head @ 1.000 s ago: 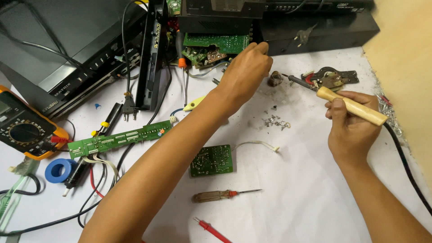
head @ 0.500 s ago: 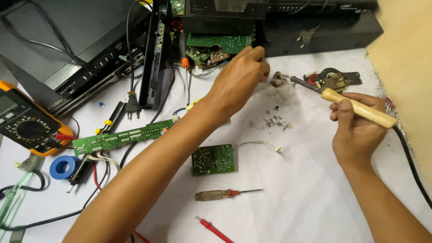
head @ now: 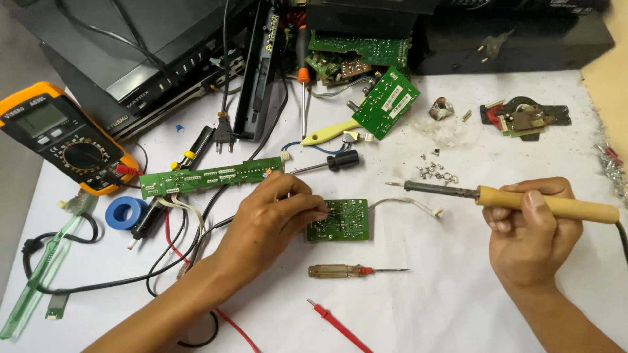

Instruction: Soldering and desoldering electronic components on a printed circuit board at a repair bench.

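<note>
The left hand (head: 271,219) is resting its fingertips on the near edge of the small green circuit board (head: 338,220), pinning it flat to the white table (head: 445,307), apparently to steady it. The right hand (head: 531,238) is closing around the wooden handle of the soldering iron (head: 517,199), holding it level with its tip pointing toward the board but hovering well apart from it. A screwdriver (head: 356,270) is lying just below the left hand. The iron's cord is running out of frame at right; the board's components are too small to make out.
</note>
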